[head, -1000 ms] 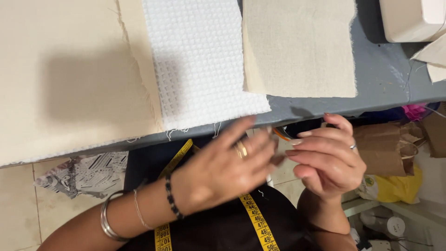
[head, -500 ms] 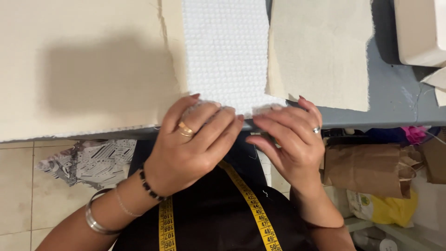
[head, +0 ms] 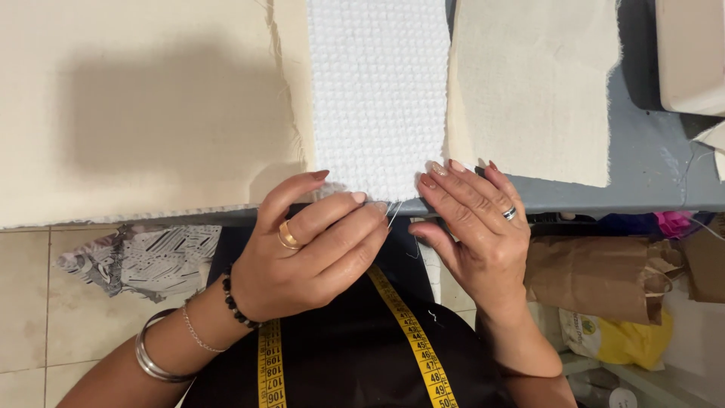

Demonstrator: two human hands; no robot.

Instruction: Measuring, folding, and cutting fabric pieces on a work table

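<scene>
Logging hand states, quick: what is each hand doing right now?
Left hand: fingers pinch the white cloth at its near edge.
Right hand: open, fingertips resting on that edge.

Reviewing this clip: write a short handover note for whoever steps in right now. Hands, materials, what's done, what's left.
Left hand: fingertips pinching the near edge of the white textured cloth at the table edge.
Right hand: fingertips resting on the same edge, beside the cream cloth piece.
Large cream cloth lies to the left; yellow tape measure hangs around the neck.
Done: cloths laid flat side by side.
Left: loose threads at the white cloth's edge remain.
</scene>
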